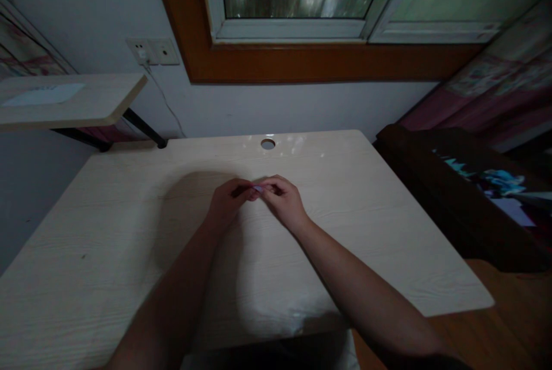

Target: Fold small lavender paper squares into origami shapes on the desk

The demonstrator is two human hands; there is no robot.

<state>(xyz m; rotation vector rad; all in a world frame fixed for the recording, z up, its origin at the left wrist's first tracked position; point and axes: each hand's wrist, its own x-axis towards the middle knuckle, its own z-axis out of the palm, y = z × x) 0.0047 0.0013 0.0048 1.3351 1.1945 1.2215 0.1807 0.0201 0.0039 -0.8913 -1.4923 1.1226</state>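
Head view, small pale-lilac object [257,188], mostly hidden, pinched by left grip [226,199] and right grip [285,199]

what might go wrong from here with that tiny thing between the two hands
1. The small pale item sits in a fine pinch between the left hand and the right hand, so it could slip loose.
2. If dropped, it might skid toward the round hole in the wooden desk.
3. The hands partly cover it and the light is dim, so a poor grip may go unnoticed.
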